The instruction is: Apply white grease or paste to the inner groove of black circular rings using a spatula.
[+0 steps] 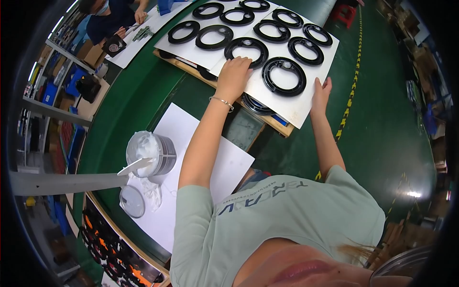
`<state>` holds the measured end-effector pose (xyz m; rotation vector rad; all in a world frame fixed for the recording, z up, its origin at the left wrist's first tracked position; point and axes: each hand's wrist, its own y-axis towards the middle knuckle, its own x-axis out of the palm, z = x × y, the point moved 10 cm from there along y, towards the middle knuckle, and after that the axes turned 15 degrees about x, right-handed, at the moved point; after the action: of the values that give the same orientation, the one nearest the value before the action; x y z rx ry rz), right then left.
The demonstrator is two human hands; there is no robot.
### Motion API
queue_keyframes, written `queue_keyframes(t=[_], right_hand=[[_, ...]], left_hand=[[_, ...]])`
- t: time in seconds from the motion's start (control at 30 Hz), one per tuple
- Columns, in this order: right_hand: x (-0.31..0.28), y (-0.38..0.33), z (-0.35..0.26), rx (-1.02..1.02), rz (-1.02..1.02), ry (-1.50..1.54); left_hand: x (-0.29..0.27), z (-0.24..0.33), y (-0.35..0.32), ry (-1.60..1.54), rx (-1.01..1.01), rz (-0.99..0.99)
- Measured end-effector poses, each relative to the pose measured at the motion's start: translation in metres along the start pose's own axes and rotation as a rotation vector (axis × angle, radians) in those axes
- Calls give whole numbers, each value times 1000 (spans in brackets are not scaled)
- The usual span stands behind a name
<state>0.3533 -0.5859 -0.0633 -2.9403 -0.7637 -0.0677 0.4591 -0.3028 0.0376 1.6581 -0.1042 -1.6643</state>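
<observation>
Rows of black plastic rings (284, 93) lie on white boards (296, 112) stacked on a wooden-edged base at the top. My left hand (233, 79), with a bracelet at the wrist, reaches over the board's near edge. Its bent fingers close on the lower left rim of one black ring (264, 57); the fingertips are partly hidden. Beside the board's right edge is my right hand (321, 95), thumb and fingers apart and nothing seen between them. Whether it touches the edge I cannot tell. More black rings (258, 106) show underneath the board.
On a white sheet (179, 119) at left stand a tub (167, 153) of pale paste with a white spatula (136, 166) and a round lid (132, 201). A grey metal bar (67, 183) crosses there. Another person (112, 21) works at far left. A red stool (344, 15) stands at back.
</observation>
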Motion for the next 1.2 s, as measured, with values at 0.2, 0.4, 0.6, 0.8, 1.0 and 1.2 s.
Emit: queue_keyframes(t=[0.2,0.4,0.6,0.8,1.0,1.2], right_hand=[[48,-156,-117,-1026,-476,-734],[63,-139,-95,-999,-513,-988],[74,-134,-105,-958,-530,-961],[120,-170,-147,-1131,-671,-676],[164,-344,-276,-1594,-862,-174],[151,-491,-375,-2010,-665,322]], left_hand=[[3,14,-17,56,49,22],[12,18,-12,33,69,49],[-8,13,-1,85,79,78],[-62,62,-38,-20,-115,-191],[-136,174,-118,-107,68,-454],[-241,203,-153,97,55,-276]])
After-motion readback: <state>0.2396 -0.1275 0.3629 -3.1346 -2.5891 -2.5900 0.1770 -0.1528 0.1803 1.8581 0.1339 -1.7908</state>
